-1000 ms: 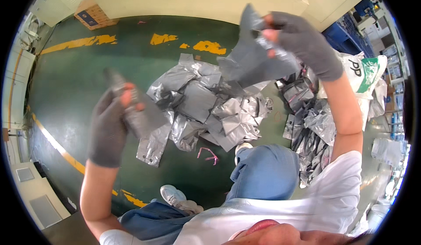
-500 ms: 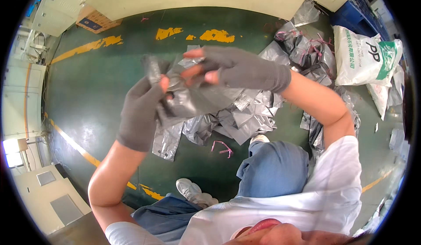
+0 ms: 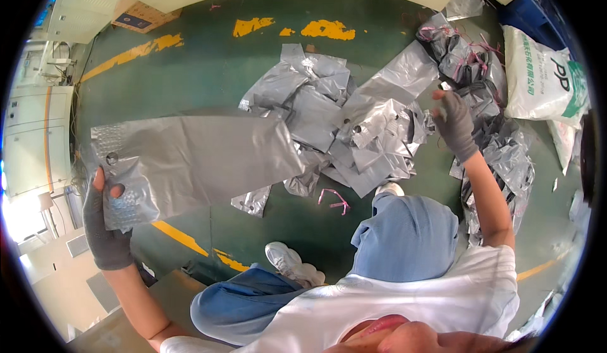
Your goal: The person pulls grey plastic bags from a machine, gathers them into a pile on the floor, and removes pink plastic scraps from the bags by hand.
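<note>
A long silver-grey plastic bag (image 3: pixel 208 157) stretches out flat in the air on the left side. My gloved left hand (image 3: pixel 107 220) grips its left end, where the film is dimpled and has punched holes; a fingertip shows through one hole. The bag's other end hangs free over a heap of similar silver bags (image 3: pixel 316 116) on the green floor. My right hand (image 3: pixel 454 122), in a fingerless grey glove, is off to the right near the heap's edge, fingers loosely bent and apart, with no bag seen in it.
Dark bundles of bags tied with pink string (image 3: pixel 465 56) lie at the far right. Beside them stands a white printed sack (image 3: pixel 537 78). A loose pink string (image 3: pixel 334 200) lies near my shoe (image 3: pixel 291 261). A cardboard box (image 3: pixel 142 18) sits by the far cabinets.
My hands have come apart: the left moved left and down with the bag, which is now spread open lengthwise. My right hand let go of it and swung right.
</note>
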Tool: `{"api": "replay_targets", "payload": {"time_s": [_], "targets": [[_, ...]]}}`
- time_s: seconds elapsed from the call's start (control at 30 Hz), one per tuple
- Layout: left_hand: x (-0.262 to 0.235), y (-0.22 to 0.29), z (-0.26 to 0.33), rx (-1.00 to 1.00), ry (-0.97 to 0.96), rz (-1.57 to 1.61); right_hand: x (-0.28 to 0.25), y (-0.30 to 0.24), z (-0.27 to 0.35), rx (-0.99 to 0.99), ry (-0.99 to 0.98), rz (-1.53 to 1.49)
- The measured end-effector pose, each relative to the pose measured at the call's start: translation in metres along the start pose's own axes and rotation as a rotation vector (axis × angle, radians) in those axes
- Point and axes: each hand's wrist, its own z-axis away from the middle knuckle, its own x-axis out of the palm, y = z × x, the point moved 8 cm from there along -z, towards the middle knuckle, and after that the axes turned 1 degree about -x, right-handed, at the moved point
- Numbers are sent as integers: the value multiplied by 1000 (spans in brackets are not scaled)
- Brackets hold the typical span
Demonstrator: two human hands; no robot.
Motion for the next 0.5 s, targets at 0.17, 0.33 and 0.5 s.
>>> {"api": "replay_targets", "payload": {"time_s": [0.17, 0.33, 0.5], "targets": [[-2, 12, 2, 216, 130, -175, 80, -92, -6, -426, -166, 227], [-42, -39, -5, -253, 27, 231, 102, -75, -29, -390, 50, -33], [-68, -82, 24, -350, 140, 133, -48, 64, 33, 717, 737, -914]]}}
